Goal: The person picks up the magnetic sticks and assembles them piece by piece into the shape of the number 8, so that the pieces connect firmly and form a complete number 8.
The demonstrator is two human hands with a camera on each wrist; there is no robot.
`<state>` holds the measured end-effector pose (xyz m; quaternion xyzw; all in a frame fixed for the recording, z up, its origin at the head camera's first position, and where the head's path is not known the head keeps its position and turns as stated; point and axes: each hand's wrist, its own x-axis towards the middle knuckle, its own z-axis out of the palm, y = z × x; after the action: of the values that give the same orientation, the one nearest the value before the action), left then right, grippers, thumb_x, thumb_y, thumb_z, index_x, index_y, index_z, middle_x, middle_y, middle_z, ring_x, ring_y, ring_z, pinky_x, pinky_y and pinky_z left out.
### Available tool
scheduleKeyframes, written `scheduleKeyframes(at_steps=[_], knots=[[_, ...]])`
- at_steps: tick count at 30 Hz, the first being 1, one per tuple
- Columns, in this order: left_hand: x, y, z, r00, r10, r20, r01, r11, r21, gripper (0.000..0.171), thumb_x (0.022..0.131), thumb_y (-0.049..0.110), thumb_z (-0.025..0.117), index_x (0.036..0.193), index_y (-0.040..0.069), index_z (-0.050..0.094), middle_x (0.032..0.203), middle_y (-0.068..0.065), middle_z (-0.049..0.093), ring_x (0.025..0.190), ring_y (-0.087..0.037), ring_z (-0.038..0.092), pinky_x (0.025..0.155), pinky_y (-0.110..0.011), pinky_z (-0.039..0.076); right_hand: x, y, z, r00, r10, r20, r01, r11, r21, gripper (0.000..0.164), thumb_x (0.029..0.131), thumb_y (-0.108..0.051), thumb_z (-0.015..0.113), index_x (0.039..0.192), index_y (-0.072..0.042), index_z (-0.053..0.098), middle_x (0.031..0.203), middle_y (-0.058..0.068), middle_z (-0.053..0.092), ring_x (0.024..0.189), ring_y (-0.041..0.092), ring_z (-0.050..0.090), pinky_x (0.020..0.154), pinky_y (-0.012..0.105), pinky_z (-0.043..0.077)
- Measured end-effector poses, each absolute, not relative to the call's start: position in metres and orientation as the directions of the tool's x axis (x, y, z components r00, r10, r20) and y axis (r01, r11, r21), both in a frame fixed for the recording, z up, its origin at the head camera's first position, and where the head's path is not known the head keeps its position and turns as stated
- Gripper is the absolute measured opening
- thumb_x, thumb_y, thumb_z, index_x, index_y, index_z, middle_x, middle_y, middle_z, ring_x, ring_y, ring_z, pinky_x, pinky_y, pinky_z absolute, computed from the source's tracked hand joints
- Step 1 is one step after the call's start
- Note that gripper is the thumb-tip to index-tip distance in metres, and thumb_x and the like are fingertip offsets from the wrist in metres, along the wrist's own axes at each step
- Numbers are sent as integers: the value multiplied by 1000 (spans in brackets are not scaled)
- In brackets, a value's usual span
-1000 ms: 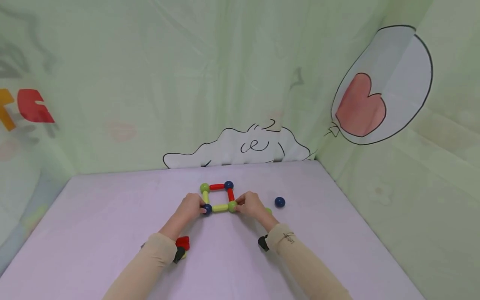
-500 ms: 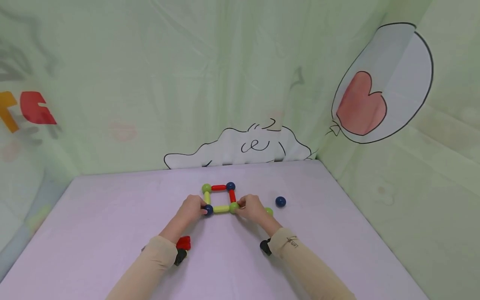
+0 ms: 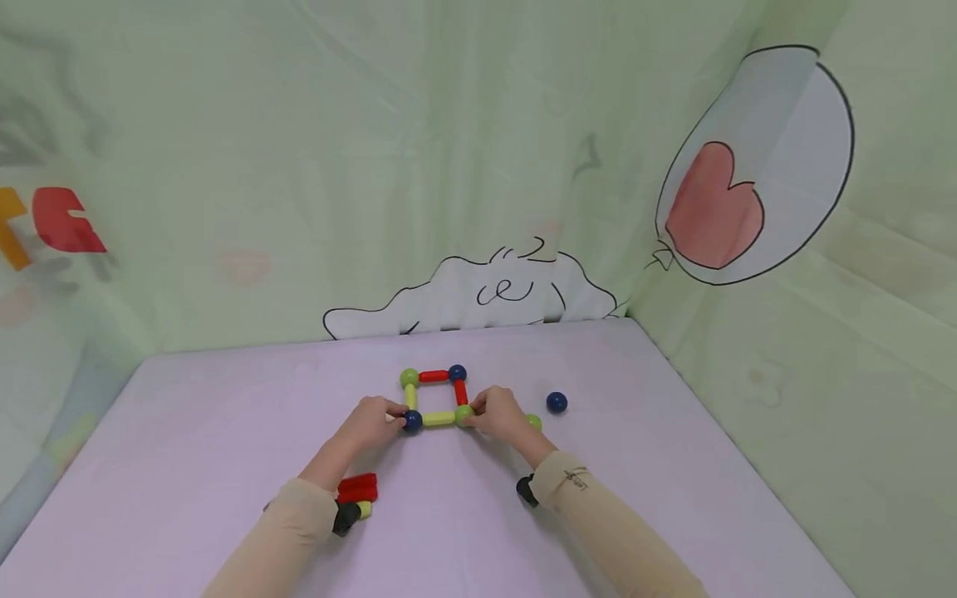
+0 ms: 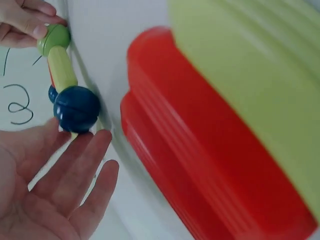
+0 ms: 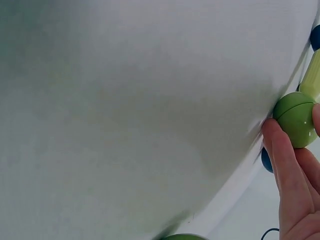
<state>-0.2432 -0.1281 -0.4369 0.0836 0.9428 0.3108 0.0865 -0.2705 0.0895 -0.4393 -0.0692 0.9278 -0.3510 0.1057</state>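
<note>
In the head view, the right wrist (image 3: pixel 535 446) hides part of a loose green ball (image 3: pixel 534 422), while the left cuff (image 3: pixel 305 505) and black wrist camera (image 3: pixel 345 519) cover parts of the red sticks (image 3: pixel 360 482) and most of a yellow stick (image 3: pixel 365 509); the right cuff's writing (image 3: pixel 575 479) is too small to read. The left wrist view's edges cut off those sticks, large and soft-edged there, and the left hand (image 4: pixel 60 185). In the right wrist view, the right hand (image 5: pixel 298 195) is cropped, as is a green sliver (image 5: pixel 185 237) below.

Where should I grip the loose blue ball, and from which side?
Pinch the blue ball across its widest part, probably from the right: it is round, and the loose green ball and right hand lie to its left.
</note>
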Motion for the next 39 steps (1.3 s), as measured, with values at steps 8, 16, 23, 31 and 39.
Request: scheduleKeyframes(at_steps=[8,16,23,31,39], knots=[[-233,-144,-430,-959,261,-111,121,731,671,33,88,9,59,120,2,59,104,-11,64,90,-24,61,77,-34,50,-271,87,-438,-969,-197,-151,-54,761,-647,22,75,-11,75,91,1,67,79,6,62,70,15,55,64,24,50],[-204,-159,-416,-914,293,-280,80,808,584,16,81,12,68,96,8,68,86,0,61,78,-15,55,71,-31,50,-272,90,-439,-967,-206,-147,-64,760,-647,21,74,-12,75,89,1,67,78,5,62,69,15,54,62,24,49],[-185,-169,-423,-899,287,-331,80,850,520,12,80,5,68,92,4,65,81,-4,58,73,-17,53,68,-31,51,-272,91,-440,-965,-221,-141,-75,749,-658,20,75,-11,75,88,1,67,77,5,62,67,14,55,60,23,49],[-178,-171,-426,-914,278,-295,83,841,535,13,80,0,66,93,0,65,84,-6,59,75,-18,53,71,-34,51,-272,92,-438,-967,-201,-158,-47,748,-662,20,75,-12,75,88,1,67,76,5,61,66,13,54,60,23,49],[-177,-171,-430,-922,281,-265,104,842,530,12,81,-1,65,93,1,65,85,-5,60,75,-18,53,72,-35,51,-273,91,-439,-966,-218,-137,-78,756,-649,21,74,-12,76,88,2,68,76,5,62,67,14,54,61,23,49]])
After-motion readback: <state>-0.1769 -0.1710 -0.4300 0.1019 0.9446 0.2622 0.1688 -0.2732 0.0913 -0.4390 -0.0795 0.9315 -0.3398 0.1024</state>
